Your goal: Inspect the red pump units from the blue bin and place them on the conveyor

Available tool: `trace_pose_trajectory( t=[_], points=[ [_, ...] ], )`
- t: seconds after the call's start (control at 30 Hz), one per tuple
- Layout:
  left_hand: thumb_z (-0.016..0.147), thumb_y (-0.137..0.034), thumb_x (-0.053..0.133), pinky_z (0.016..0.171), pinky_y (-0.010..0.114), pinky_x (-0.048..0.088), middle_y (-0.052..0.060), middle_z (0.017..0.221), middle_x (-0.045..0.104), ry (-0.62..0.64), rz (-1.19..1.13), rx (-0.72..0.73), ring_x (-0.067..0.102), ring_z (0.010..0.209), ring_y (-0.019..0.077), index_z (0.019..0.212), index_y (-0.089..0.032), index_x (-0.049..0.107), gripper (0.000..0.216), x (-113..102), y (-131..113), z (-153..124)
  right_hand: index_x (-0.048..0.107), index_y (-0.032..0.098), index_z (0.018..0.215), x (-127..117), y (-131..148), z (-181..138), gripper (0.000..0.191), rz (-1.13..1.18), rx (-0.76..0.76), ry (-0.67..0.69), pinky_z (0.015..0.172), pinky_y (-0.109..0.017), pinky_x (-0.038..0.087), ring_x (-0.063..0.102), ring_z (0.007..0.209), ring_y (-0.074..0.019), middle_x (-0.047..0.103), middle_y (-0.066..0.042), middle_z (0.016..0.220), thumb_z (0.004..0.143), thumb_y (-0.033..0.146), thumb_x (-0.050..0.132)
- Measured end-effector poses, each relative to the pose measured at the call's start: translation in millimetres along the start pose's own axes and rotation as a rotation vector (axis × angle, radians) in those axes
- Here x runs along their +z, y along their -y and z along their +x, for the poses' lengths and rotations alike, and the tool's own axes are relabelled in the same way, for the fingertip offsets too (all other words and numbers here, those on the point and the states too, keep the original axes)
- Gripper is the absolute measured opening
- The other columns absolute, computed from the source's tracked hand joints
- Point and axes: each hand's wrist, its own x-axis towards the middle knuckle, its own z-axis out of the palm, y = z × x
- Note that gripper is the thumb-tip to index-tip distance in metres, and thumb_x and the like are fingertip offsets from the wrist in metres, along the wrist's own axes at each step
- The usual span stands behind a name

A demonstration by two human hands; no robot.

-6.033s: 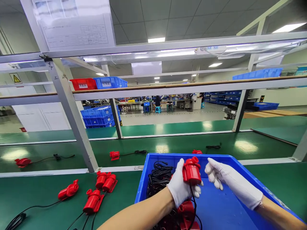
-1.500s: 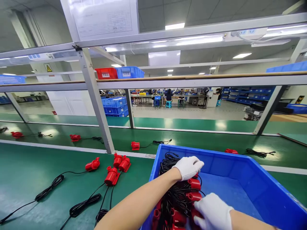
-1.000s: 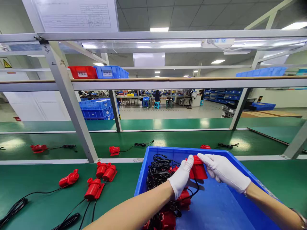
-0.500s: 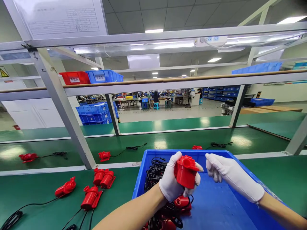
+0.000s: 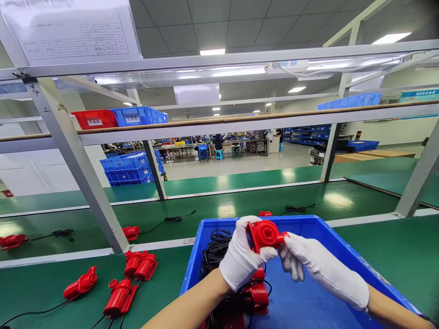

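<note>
My left hand [image 5: 240, 258], in a white glove, grips a red pump [image 5: 266, 233] above the blue bin [image 5: 329, 269]. The pump's round ringed end faces me. At its short side spout, my gloved right hand [image 5: 303, 253] has its thumb and forefinger closed on the tip, other fingers curled below. Beneath my left hand, several red pumps [image 5: 257, 294] and coiled black cables [image 5: 219, 242] lie along the bin's left side. My left hand and forearm partly hide them.
More red pumps [image 5: 118, 297] with cables lie on the green bench [image 5: 41, 278] to the left. Farther pumps [image 5: 131, 232] lie on the green strip behind. A slanted grey post [image 5: 82, 173] and a shelf with a red box [image 5: 94, 119] stand ahead. People sit far back.
My left hand has turned the pump so its ringed end faces me. My right hand has moved left and now touches the spout. The view has shifted slightly right.
</note>
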Motion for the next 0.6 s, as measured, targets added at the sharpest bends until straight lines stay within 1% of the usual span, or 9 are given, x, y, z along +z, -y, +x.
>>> trace_pose_trajectory(
  t=[0.1,0.17,0.23,0.3,0.37,0.43,0.47,0.53,0.6],
  points=[
    [0.078,-0.047,0.078,0.1,0.04,0.048,0.008,0.127,0.051,0.013,0.085,0.295,0.057,0.111,0.0217,0.132,-0.031,0.034,0.072,2.9,6.7,-2.4,0.051,0.018,0.08,-4.7,2.9,-2.0,0.064,-0.137,-0.055,0.044,0.058,-0.027,0.047,0.057,0.056,-0.0139,0.062,-0.003,0.066,0.089,0.079,0.033],
    [0.076,-0.037,0.083,0.103,0.041,0.047,0.009,0.132,0.049,0.04,0.138,0.431,0.054,0.119,0.0234,0.136,-0.035,0.03,0.08,2.2,7.3,-4.1,0.051,0.019,0.082,-9.6,5.0,-5.8,0.063,-0.237,-0.104,0.051,0.062,-0.027,0.047,0.058,0.062,-0.0148,0.063,-0.003,0.07,0.088,0.079,0.033],
    [0.073,-0.032,0.085,0.106,0.043,0.046,0.012,0.136,0.046,0.06,0.2,0.504,0.05,0.125,0.0253,0.14,-0.035,0.025,0.09,0.8,6.2,-6.0,0.055,0.02,0.087,-14.1,8.1,-10.7,0.062,-0.361,-0.203,0.044,0.067,-0.027,0.048,0.059,0.07,-0.0154,0.064,-0.004,0.078,0.09,0.078,0.033],
    [0.072,-0.031,0.085,0.109,0.045,0.044,0.015,0.144,0.039,0.041,0.241,0.528,0.045,0.133,0.0281,0.143,-0.034,0.02,0.096,0.3,5.5,-7.6,0.061,0.02,0.099,-17.1,11.9,-15.7,0.057,-0.469,-0.353,0.067,0.077,-0.028,0.051,0.061,0.083,-0.0161,0.066,-0.006,0.095,0.094,0.071,0.035],
    [0.075,-0.03,0.081,0.113,0.048,0.04,0.017,0.147,0.036,-0.011,0.271,0.494,0.042,0.137,0.0296,0.146,-0.031,0.019,0.094,0.8,6.2,-8.0,0.063,0.021,0.109,-18.6,14.7,-19.6,0.052,-0.554,-0.504,0.116,0.09,-0.029,0.051,0.061,0.099,-0.0174,0.065,-0.01,0.112,0.097,0.063,0.035],
    [0.079,-0.027,0.076,0.114,0.048,0.038,0.017,0.146,0.038,-0.057,0.298,0.395,0.045,0.134,0.0277,0.148,-0.028,0.018,0.09,1.3,7.9,-6.6,0.065,0.02,0.111,-19.1,15.0,-21.8,0.052,-0.616,-0.62,0.146,0.098,-0.031,0.049,0.06,0.111,-0.0192,0.063,-0.013,0.122,0.098,0.061,0.035],
    [0.08,-0.026,0.074,0.113,0.047,0.039,0.017,0.144,0.042,-0.058,0.299,0.33,0.049,0.129,0.026,0.148,-0.027,0.019,0.087,1.3,8.7,-5.3,0.065,0.019,0.11,-19.4,14.1,-22.2,0.053,-0.618,-0.643,0.146,0.099,-0.032,0.049,0.059,0.114,-0.0199,0.062,-0.014,0.124,0.098,0.061,0.034],
    [0.082,-0.027,0.072,0.107,0.042,0.044,0.014,0.133,0.053,0.019,0.251,0.178,0.057,0.116,0.0224,0.143,-0.023,0.031,0.074,0.5,9.1,-2.3,0.065,0.021,0.112,-21.1,11.2,-21.6,0.053,-0.542,-0.581,0.093,0.096,-0.032,0.051,0.061,0.11,-0.0201,0.064,-0.012,0.119,0.097,0.063,0.036],
    [0.083,-0.029,0.069,0.097,0.037,0.049,0.008,0.114,0.064,0.171,0.16,-0.017,0.062,0.102,0.02,0.13,-0.02,0.049,0.052,-1.6,7.0,0.4,0.064,0.021,0.107,-25.6,9.8,-19.8,0.052,-0.4,-0.466,-0.052,0.085,-0.03,0.054,0.063,0.095,-0.0189,0.067,-0.009,0.105,0.095,0.065,0.04]
  ],
)
